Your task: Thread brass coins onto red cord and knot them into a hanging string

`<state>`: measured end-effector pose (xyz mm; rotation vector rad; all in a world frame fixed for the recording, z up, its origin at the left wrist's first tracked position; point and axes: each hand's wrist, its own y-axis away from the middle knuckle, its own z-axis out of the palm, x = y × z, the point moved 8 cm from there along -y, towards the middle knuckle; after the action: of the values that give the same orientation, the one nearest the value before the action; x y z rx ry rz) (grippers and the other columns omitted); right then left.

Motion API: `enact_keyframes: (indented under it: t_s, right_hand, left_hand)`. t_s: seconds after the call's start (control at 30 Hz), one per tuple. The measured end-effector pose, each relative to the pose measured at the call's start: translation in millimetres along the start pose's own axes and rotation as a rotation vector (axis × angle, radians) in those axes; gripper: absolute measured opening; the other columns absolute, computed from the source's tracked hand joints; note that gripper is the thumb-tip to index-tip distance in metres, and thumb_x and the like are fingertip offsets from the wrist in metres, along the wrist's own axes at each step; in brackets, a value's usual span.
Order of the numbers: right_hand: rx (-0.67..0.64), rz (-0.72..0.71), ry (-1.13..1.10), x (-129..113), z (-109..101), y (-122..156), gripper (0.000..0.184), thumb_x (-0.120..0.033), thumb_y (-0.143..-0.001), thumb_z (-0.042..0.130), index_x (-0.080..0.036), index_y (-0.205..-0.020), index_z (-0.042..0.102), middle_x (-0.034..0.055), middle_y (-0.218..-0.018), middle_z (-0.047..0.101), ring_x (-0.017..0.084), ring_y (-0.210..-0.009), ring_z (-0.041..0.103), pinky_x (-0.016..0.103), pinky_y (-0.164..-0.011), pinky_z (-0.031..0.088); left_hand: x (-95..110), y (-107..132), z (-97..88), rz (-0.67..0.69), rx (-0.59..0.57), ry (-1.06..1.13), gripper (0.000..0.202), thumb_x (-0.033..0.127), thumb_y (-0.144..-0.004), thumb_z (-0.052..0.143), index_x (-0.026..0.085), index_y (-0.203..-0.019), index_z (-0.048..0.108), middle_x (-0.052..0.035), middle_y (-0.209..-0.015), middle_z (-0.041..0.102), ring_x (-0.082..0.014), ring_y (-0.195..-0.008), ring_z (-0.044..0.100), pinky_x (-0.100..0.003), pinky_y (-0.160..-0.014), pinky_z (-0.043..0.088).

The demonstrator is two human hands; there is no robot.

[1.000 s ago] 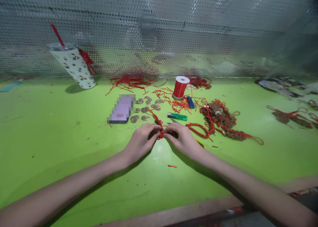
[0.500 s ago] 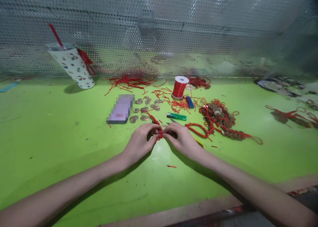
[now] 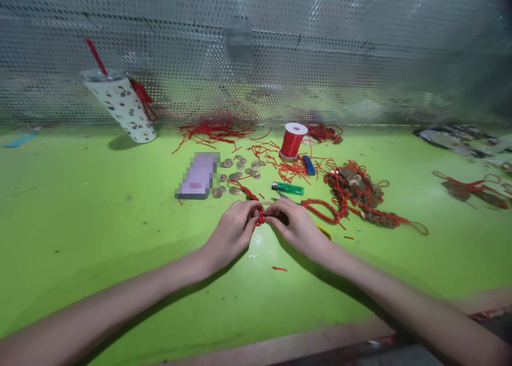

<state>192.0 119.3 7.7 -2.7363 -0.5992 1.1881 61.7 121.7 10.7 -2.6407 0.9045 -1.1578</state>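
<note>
A knotted red cord (image 3: 251,194) runs from a loop on the table down between my two hands. My left hand (image 3: 236,224) pinches its lower part from the left, thumb and fingertips together. From the right, my right hand (image 3: 294,223) pinches at the same knots, its fingertips almost touching the left ones. The fingers hide some of the knotting. Just beyond my hands lie loose brass coins (image 3: 236,190) and a green lighter (image 3: 288,188). Red-handled scissors (image 3: 320,210) lie partly behind my right hand.
A pile of red cords strung with coins (image 3: 354,182) is on the right. Behind stand a spool of red cord (image 3: 293,142) and, far left, a tumbler with a straw (image 3: 122,104). A phone (image 3: 198,176), cord snippets (image 3: 294,169) and a blue lighter (image 3: 309,165) lie about.
The whole view has shifted slightly, so everything appears a little further right. Both hands keep their pinch on the knotted cord, with only a slight change in finger position.
</note>
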Motion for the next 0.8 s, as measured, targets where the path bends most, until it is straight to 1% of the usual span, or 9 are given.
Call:
enact_keyframes:
  t_s: [0.17, 0.3, 0.43, 0.53, 0.67, 0.8]
  right_hand:
    - [-0.022, 0.006, -0.005, 0.5, 0.7, -1.4, 0.007, -0.011, -0.091, 0.067, -0.018, -0.091, 0.068, 0.0077, -0.091, 0.072, 0.023, -0.087, 0.064, 0.037, -0.080, 0.051]
    - [-0.037, 0.019, -0.012, 1.1, 0.4, -2.7, 0.007, -0.011, -0.091, 0.067, -0.018, -0.092, 0.069, 0.0077, -0.092, 0.072, 0.023, -0.088, 0.064, 0.037, -0.080, 0.051]
    - [-0.069, 0.014, -0.010, 0.3, 0.9, -4.1, 0.010, -0.010, -0.092, 0.065, -0.019, -0.092, 0.070, 0.0070, -0.091, 0.072, 0.023, -0.087, 0.064, 0.037, -0.079, 0.050]
    - [-0.073, -0.002, 0.021, -0.7, 0.7, -5.8, 0.011, -0.010, -0.093, 0.062, -0.019, -0.092, 0.069, 0.0076, -0.091, 0.071, 0.022, -0.085, 0.064, 0.036, -0.078, 0.049]
    - [-0.088, -0.045, 0.112, -3.2, 5.3, -6.0, 0.012, -0.010, -0.094, 0.059, -0.019, -0.088, 0.065, 0.0078, -0.089, 0.068, 0.022, -0.082, 0.061, 0.036, -0.076, 0.050]
    - [-0.050, -0.121, 0.334, -8.3, 12.9, -0.9, 0.015, -0.010, -0.096, 0.050, -0.016, -0.090, 0.062, 0.0121, -0.091, 0.065, 0.026, -0.085, 0.058, 0.042, -0.078, 0.051]
  left_hand:
    - [2.1, -0.9, -0.6, 0.009, 0.005, 0.010, 0.023, 0.008, -0.095, 0.052, 0.016, -0.114, 0.060, -0.0087, -0.103, 0.070, -0.0227, -0.095, 0.065, -0.038, -0.085, 0.053]
    - [0.0, -2.6, -0.4, 0.007, 0.000, 0.029, 0.022, 0.007, -0.093, 0.053, 0.016, -0.112, 0.061, -0.0086, -0.102, 0.071, -0.0228, -0.095, 0.065, -0.038, -0.083, 0.053]
    - [-3.5, -4.7, -0.1, 0.005, -0.008, 0.049, 0.022, 0.007, -0.092, 0.054, 0.017, -0.110, 0.062, -0.0072, -0.100, 0.072, -0.0217, -0.091, 0.066, -0.037, -0.082, 0.053]
    - [-2.8, -5.4, -0.2, 0.016, -0.015, 0.053, 0.021, 0.008, -0.092, 0.055, 0.016, -0.109, 0.063, -0.0078, -0.101, 0.072, -0.0217, -0.091, 0.066, -0.037, -0.083, 0.053]
    - [-1.9, -5.1, -0.4, 0.018, -0.005, 0.047, 0.019, 0.010, -0.094, 0.054, 0.014, -0.110, 0.064, -0.0087, -0.100, 0.072, -0.0220, -0.090, 0.066, -0.037, -0.082, 0.053]
    - [-2.7, -5.9, -0.3, 0.011, 0.004, 0.037, 0.018, 0.011, -0.094, 0.054, 0.015, -0.108, 0.064, -0.0086, -0.099, 0.072, -0.0218, -0.091, 0.066, -0.037, -0.082, 0.053]
